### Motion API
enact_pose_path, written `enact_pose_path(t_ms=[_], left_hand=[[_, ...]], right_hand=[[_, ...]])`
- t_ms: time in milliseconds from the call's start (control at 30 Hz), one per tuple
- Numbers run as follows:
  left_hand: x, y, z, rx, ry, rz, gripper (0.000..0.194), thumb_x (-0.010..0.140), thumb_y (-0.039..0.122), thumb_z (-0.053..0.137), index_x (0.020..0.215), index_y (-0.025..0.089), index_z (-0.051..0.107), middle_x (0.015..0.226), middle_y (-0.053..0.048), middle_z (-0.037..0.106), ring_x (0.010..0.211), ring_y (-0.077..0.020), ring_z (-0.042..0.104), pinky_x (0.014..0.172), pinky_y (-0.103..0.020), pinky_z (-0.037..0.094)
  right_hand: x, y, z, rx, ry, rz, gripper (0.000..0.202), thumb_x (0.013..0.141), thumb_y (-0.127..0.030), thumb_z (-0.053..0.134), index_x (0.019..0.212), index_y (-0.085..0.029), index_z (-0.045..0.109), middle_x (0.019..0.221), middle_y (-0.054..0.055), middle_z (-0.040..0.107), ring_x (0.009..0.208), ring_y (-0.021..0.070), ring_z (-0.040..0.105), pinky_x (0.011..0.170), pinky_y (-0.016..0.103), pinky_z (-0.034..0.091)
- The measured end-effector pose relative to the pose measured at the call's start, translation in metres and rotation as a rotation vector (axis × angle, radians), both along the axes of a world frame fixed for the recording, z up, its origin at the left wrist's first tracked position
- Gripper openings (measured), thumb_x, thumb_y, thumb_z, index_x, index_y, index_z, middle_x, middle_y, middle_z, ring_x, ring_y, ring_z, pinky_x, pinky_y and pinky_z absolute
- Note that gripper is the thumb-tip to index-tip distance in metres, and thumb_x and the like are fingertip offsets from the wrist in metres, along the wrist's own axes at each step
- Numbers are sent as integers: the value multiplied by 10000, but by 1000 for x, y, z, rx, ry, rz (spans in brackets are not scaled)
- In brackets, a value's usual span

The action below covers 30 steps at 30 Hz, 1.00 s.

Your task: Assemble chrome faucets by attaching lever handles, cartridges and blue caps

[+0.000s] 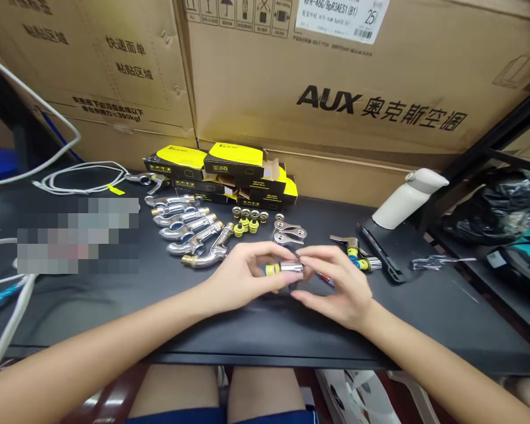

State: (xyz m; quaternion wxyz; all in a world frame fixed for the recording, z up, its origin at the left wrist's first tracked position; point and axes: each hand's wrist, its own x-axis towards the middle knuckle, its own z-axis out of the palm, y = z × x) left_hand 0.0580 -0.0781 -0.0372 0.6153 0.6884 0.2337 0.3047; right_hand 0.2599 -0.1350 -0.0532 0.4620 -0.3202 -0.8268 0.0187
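Between the thumb and fingers of my left hand (242, 274) lies a small valve cartridge (287, 268), yellow with a blue rim on its left and a shiny chrome sleeve on its right. My right hand (338, 282) is curled round the chrome end, fingertips on it and the thumb lower down; part of that end is hidden. Left of the hands, several chrome faucet bodies (185, 227) with brass threaded ends lie in a row. Beyond the hands are several metal rings (246, 215), yellow plastic fittings (246, 225) and flat chrome lever handles (290, 232).
Black-and-yellow boxes (234, 156) are stacked at the back, before large cardboard cartons (265, 88). To the right are more yellow-and-chrome cartridges (357, 259), a black bar-shaped tool (382, 256) and a white bottle (401, 200). White cables (82, 179) run along the left.
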Motion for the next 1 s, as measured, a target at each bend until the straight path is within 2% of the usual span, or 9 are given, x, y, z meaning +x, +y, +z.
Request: enact_pose_path(t_ms=[100,167,267,467,633,700,767,900,1000], left_hand=[[1,10,1,-198,-107,135,269,763,326,694,963,148,664,922,-66,669,758,-167,624,485,-219,517],[-1,17,2,-284,-161,208,235,777,314,663,946,151,671,917,-59,657,702,-136,588,436,-187,450],[-3,23,3,-397,-231,208,190,840,293,545,924,156,646,830,-29,600,620,-95,507,450,-185,412],[-2,23,9,-404,-168,197,192,873,277,410,897,160,561,822,-33,555,623,-112,464,573,-255,485],[-2,20,9,-351,-190,182,176,878,329,513,914,164,564,836,-29,553,680,-124,512,632,-273,487],[-3,20,8,-372,-231,144,163,878,319,540,905,163,578,824,-23,554,679,-125,522,642,-278,481],[-3,19,6,-404,-275,124,158,879,316,556,868,163,593,799,-14,542,676,-122,517,638,-269,465],[-2,16,6,-463,-347,117,154,873,287,543,839,157,618,759,-11,510,677,-122,483,621,-253,434],[-3,12,9,-464,-357,66,141,852,246,528,869,149,629,771,-29,536,685,-128,476,613,-246,417]], right_hand=[[19,5,11,-145,5,-134,350,844,-235,645,1171,-251,521,926,53,605,644,145,576,613,313,520],[30,9,16,-300,-148,-237,257,829,-325,668,1038,-227,554,796,14,570,568,125,507,559,291,461],[38,13,19,-525,-420,-304,263,802,-435,672,876,-209,560,726,-6,541,561,124,468,523,269,393],[39,13,15,-656,-575,-301,83,833,-179,528,756,-200,504,776,-1,540,629,121,490,576,248,382],[44,9,18,-728,-532,-307,82,908,-215,448,827,-219,464,680,-21,538,543,124,472,515,245,376],[44,8,18,-677,-467,-342,52,939,-237,419,898,-225,449,625,-35,528,513,130,462,502,250,380],[40,7,18,-508,-363,-339,47,948,-225,423,965,-221,467,666,-19,567,542,134,503,530,253,410],[28,2,15,-99,-168,-173,162,903,-134,527,1043,-206,565,738,9,620,574,119,542,542,234,428],[20,-4,17,-28,-102,-47,237,854,-62,578,1050,-190,612,638,-10,578,504,103,480,482,227,379]])
